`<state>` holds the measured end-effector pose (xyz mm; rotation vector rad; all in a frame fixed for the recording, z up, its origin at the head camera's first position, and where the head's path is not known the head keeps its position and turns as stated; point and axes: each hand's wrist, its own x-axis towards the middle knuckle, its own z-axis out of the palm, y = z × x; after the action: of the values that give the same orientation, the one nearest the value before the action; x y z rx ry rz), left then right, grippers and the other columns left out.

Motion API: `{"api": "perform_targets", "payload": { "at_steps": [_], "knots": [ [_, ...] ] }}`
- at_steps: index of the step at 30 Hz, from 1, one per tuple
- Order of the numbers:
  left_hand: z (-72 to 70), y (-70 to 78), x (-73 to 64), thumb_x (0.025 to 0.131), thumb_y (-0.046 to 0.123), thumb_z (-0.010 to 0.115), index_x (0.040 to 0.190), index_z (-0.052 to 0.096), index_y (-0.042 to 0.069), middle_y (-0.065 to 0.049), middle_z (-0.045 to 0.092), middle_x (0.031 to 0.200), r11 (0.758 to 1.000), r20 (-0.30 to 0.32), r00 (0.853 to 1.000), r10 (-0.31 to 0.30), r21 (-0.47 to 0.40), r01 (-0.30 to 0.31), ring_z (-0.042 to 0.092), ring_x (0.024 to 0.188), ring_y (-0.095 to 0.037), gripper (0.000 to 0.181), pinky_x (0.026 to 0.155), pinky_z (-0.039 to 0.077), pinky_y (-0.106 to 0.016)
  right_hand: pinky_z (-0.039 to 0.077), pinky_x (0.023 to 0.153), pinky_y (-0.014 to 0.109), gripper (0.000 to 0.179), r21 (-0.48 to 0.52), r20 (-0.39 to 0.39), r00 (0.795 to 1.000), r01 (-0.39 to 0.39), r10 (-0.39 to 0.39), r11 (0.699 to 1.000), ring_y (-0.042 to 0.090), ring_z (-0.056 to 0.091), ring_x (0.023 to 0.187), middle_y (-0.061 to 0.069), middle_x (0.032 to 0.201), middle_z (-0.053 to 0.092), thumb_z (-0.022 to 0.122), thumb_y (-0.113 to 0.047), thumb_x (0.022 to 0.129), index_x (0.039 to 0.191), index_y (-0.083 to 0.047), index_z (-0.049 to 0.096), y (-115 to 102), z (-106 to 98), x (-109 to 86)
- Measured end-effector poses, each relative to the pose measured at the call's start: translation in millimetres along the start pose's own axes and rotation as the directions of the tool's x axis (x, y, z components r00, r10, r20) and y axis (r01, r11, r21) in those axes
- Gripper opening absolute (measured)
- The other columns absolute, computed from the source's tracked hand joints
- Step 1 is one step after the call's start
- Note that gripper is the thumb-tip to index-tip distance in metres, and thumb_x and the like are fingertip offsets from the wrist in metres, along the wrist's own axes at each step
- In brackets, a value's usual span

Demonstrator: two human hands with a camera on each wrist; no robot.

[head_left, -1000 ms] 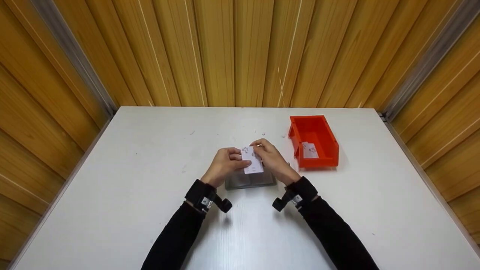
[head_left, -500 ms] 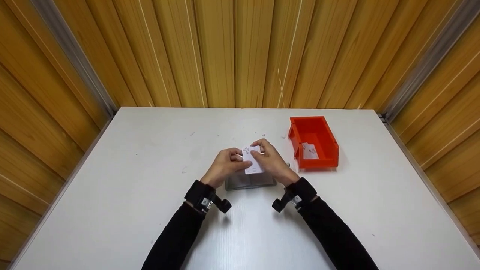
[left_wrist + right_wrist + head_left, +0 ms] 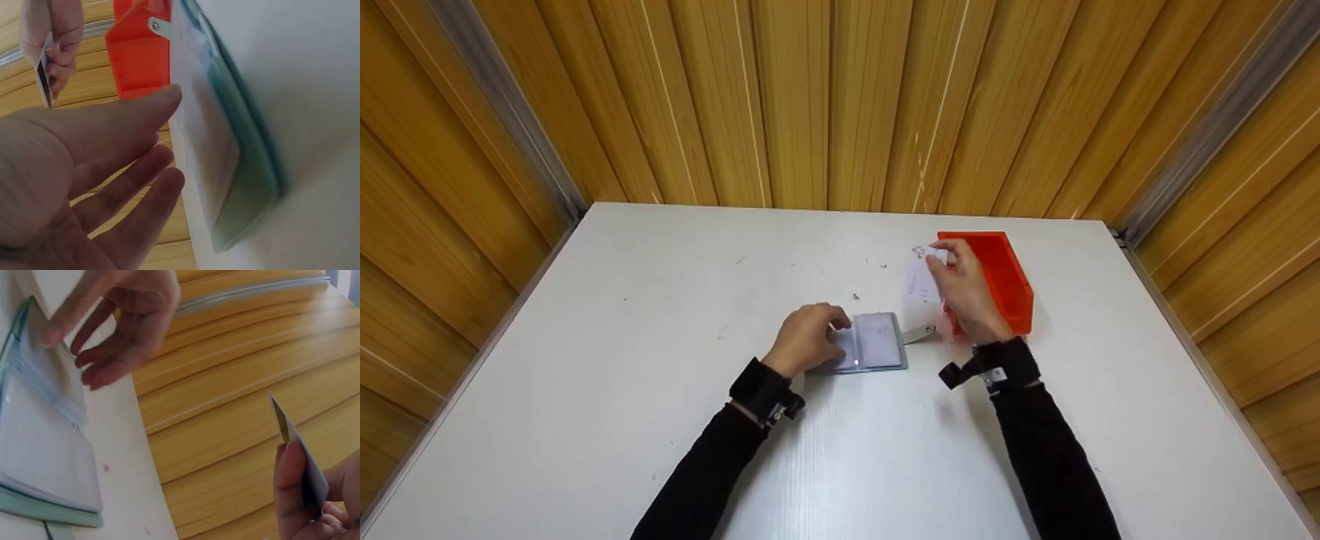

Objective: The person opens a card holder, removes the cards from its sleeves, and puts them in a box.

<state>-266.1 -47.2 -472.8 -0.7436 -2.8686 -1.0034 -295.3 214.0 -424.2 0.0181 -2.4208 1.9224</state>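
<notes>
A card holder [image 3: 879, 341] with a pale green cover and clear sleeves lies unfolded on the white table. My left hand [image 3: 808, 339] is over its left page, thumb and fingers spread apart with nothing between them. Up close in the left wrist view, the thumb tip [image 3: 171, 93] is beside the sleeve; contact is unclear. My right hand [image 3: 966, 289] pinches a white printed card [image 3: 922, 279] between thumb and fingers, raised beside the red bin [image 3: 1011, 281]. In the right wrist view the card [image 3: 308, 461] shows edge-on; whether it is a single card I cannot tell.
The holder's snap strap [image 3: 919, 334] sticks out to the right towards the bin. My right hand and forearm cover part of the bin's near left side. Wood-look panels [image 3: 840, 105] rise behind the table.
My left hand has let go of the card and dropped to the holder's left page. My right hand has carried the card right to the bin, uncovering most of the holder.
</notes>
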Motion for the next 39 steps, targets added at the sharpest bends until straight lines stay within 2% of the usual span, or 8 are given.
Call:
{"api": "perform_targets", "payload": {
  "at_steps": [8, 15, 18, 21, 25, 29, 34, 39],
  "knots": [
    [2.4, 0.9, -1.3, 0.075, 0.007, 0.088, 0.107, 0.079, 0.005, -0.012, 0.072, 0.102, 0.986, 0.025, 1.0, 0.01, 0.167, -0.014, 0.066, 0.096, -0.03, 0.034, 0.087, 0.056, -0.048, 0.056, 0.081, 0.018, 0.033, 0.184, -0.222, 0.975, 0.02, 0.022, 0.983, 0.014, 0.063, 0.097, 0.009, 0.124, 0.064, 0.051, -0.019, 0.109, 0.14, -0.011, 0.043, -9, -47, 9.0],
    [2.5, 1.2, -0.3, 0.078, 0.01, 0.087, 0.109, 0.079, 0.005, -0.014, 0.072, 0.106, 0.978, 0.054, 0.998, 0.017, 0.205, -0.027, 0.066, 0.098, -0.032, 0.033, 0.088, 0.056, -0.048, 0.057, 0.087, 0.023, 0.033, 0.246, -0.454, 0.888, 0.044, 0.075, 0.968, 0.018, 0.066, 0.102, 0.015, 0.134, 0.064, 0.058, -0.017, 0.105, 0.137, -0.01, 0.048, 2, -66, 16.1],
    [2.7, 1.2, -0.6, 0.079, 0.009, 0.087, 0.11, 0.079, 0.005, -0.014, 0.072, 0.108, 0.98, 0.057, 0.998, 0.013, 0.195, -0.024, 0.066, 0.099, -0.032, 0.032, 0.089, 0.056, -0.048, 0.057, 0.09, 0.024, 0.033, 0.165, -0.529, 0.847, 0.044, 0.051, 0.985, 0.019, 0.067, 0.106, 0.018, 0.136, 0.064, 0.058, -0.016, 0.105, 0.136, -0.007, 0.049, 11, -67, 20.3],
    [2.6, 1.6, -0.9, 0.078, 0.009, 0.087, 0.109, 0.079, 0.005, -0.014, 0.072, 0.106, 0.982, 0.053, 0.999, 0.013, 0.189, -0.023, 0.066, 0.098, -0.032, 0.032, 0.088, 0.056, -0.048, 0.057, 0.087, 0.025, 0.032, 0.022, -0.588, 0.808, 0.061, -0.036, 0.998, 0.024, 0.069, 0.104, 0.02, 0.134, 0.067, 0.058, -0.012, 0.104, 0.134, -0.002, 0.049, 20, -64, 24.3],
    [3.1, 1.9, -1.2, 0.078, 0.009, 0.088, 0.108, 0.079, 0.005, -0.014, 0.072, 0.104, 0.98, 0.043, 0.999, 0.021, 0.198, -0.029, 0.066, 0.096, -0.032, 0.031, 0.088, 0.056, -0.046, 0.052, 0.081, 0.027, 0.03, -0.197, -0.602, 0.775, 0.088, -0.191, 0.977, 0.031, 0.066, 0.096, 0.025, 0.124, 0.069, 0.056, -0.01, 0.104, 0.131, 0.002, 0.05, 33, -59, 28.0],
    [3.7, 2.4, -2.2, 0.077, 0.009, 0.089, 0.105, 0.08, 0.005, -0.014, 0.072, 0.102, 0.977, 0.029, 0.999, 0.041, 0.208, -0.046, 0.066, 0.095, -0.032, 0.03, 0.087, 0.056, -0.047, 0.05, 0.084, 0.039, 0.028, -0.349, -0.542, 0.804, 0.052, -0.247, 0.936, 0.036, 0.062, 0.095, 0.028, 0.12, 0.068, 0.056, -0.012, 0.104, 0.128, 0.002, 0.051, 44, -56, 30.2],
    [4.2, 3.0, -3.5, 0.076, 0.008, 0.088, 0.104, 0.079, 0.005, -0.014, 0.072, 0.101, 0.982, 0.026, 0.999, 0.046, 0.182, -0.049, 0.066, 0.095, -0.034, 0.03, 0.087, 0.056, -0.048, 0.052, 0.093, 0.047, 0.028, -0.418, -0.424, 0.893, -0.044, -0.151, 0.908, 0.037, 0.059, 0.102, 0.027, 0.127, 0.067, 0.06, -0.011, 0.103, 0.127, 0.002, 0.052, 53, -54, 30.5],
    [4.2, 2.8, -3.6, 0.076, 0.008, 0.088, 0.104, 0.079, 0.005, -0.014, 0.072, 0.101, 0.983, 0.026, 0.999, 0.038, 0.181, -0.042, 0.066, 0.095, -0.034, 0.03, 0.087, 0.056, -0.048, 0.048, 0.087, 0.041, 0.028, -0.467, -0.382, 0.916, -0.076, -0.123, 0.881, 0.033, 0.055, 0.096, 0.025, 0.117, 0.067, 0.066, -0.011, 0.1, 0.124, 0.003, 0.058, 59, -53, 31.8]
  ]
}}
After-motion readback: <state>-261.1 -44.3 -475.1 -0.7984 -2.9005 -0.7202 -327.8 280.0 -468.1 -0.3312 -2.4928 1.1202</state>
